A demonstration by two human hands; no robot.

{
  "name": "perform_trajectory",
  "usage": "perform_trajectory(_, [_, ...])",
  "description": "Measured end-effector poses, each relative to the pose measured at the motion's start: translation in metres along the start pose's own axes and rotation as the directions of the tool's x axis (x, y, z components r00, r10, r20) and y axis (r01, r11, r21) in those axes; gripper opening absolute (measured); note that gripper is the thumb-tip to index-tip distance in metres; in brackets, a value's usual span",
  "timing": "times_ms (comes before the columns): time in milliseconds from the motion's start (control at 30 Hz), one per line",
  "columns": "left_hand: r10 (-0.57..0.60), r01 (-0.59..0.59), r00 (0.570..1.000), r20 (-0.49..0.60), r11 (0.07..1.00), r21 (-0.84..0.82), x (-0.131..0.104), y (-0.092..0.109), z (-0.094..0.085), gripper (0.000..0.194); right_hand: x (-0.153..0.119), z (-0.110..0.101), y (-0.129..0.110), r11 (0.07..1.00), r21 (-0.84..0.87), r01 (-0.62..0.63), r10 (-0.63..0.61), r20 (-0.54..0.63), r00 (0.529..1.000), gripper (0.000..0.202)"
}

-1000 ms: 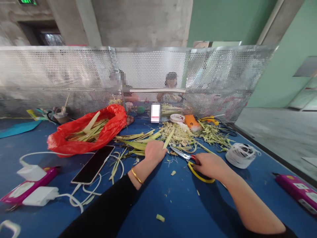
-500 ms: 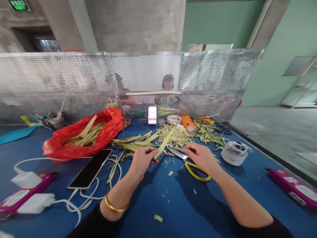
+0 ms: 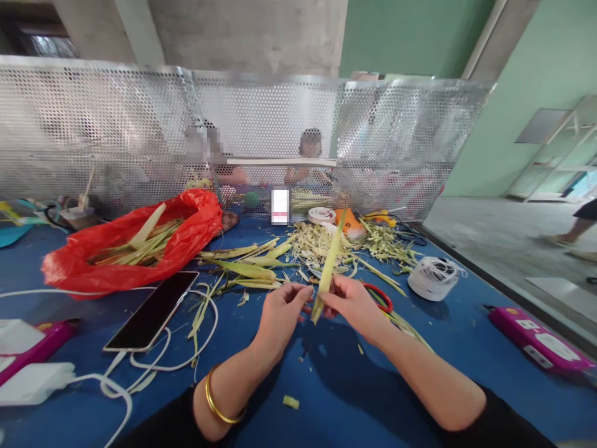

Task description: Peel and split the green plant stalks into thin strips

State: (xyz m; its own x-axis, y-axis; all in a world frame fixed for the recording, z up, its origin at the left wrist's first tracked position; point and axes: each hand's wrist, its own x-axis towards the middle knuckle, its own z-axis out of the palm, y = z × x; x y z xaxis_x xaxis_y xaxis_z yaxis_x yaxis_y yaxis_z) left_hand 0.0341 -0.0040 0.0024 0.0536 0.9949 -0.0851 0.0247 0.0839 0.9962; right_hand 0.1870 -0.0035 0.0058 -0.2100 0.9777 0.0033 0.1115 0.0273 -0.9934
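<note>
A long, pale green husk strip [image 3: 332,255] stands tilted up between my hands. My right hand [image 3: 352,306] is closed on its lower part, thumb against fingers. My left hand [image 3: 282,314] is just left of the strip's lower end, its thumb and fingers pinched together; what they hold, if anything, is hidden. Scissors with a red handle loop [image 3: 383,298] lie partly hidden behind my right hand. Beyond my hands lie more green husks [image 3: 245,270] and a heap of shredded plant scraps [image 3: 312,246].
At left sit a red plastic bag [image 3: 196,218] full of husks, a phone [image 3: 152,314] on a white cable and white chargers [image 3: 40,382]. A white twine roll [image 3: 433,280] and a purple power strip [image 3: 536,336] lie right. A perforated metal screen [image 3: 265,115] stands behind, with people beyond.
The husk strip has passed from my left hand to my right and now stands more upright. My right hand has moved left, closer to my left hand. The view has shifted slightly.
</note>
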Motion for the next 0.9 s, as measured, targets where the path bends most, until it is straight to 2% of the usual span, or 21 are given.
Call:
perform_trajectory(67, [0.026,-0.026,1.0,-0.003,0.999,-0.027,0.001,0.002,-0.002,0.031,-0.003,0.0,0.0,0.998,-0.057,0.012,-0.006,0.102,0.995,0.008])
perform_trajectory(133, [0.051,-0.05,0.998,0.022,0.997,-0.057,0.002,0.004,-0.003,0.03,-0.006,0.002,0.003,0.991,-0.131,0.012,0.008,0.154,0.988,0.007])
perform_trajectory(300, [0.015,-0.01,0.999,0.03,0.99,-0.142,0.003,0.006,-0.006,0.023,-0.006,0.0,0.004,0.96,-0.273,0.064,-0.029,0.129,0.991,0.016])
perform_trajectory(367, [-0.031,0.034,0.999,0.018,0.979,-0.203,0.004,0.006,-0.007,0.025,-0.006,-0.001,0.0,0.971,-0.234,0.057,-0.038,0.084,0.996,0.018])
perform_trajectory(467, [-0.07,0.06,0.997,-0.03,0.965,-0.254,0.004,0.007,-0.008,0.028,-0.006,0.0,-0.006,0.992,-0.12,-0.036,0.045,0.073,0.996,0.015])
perform_trajectory(533, [-0.064,0.049,0.997,-0.053,0.965,-0.257,0.003,0.009,-0.008,0.029,-0.007,0.002,-0.006,0.99,-0.125,-0.061,0.072,0.084,0.994,0.019])
perform_trajectory(667, [-0.027,0.007,0.997,-0.076,0.97,-0.242,0.001,0.01,-0.009,0.029,-0.007,0.004,0.001,0.981,-0.193,-0.016,0.04,0.121,0.992,0.024])
perform_trajectory(767, [-0.002,-0.019,0.995,-0.096,0.976,-0.218,0.002,0.009,-0.009,0.025,-0.006,0.004,0.005,0.988,-0.151,-0.023,0.052,0.187,0.981,0.028])
perform_trajectory(900, [0.009,-0.032,0.994,-0.11,0.977,-0.21,0.005,0.008,-0.011,0.022,-0.005,0.001,0.004,0.989,-0.139,-0.042,0.069,0.196,0.978,0.033])
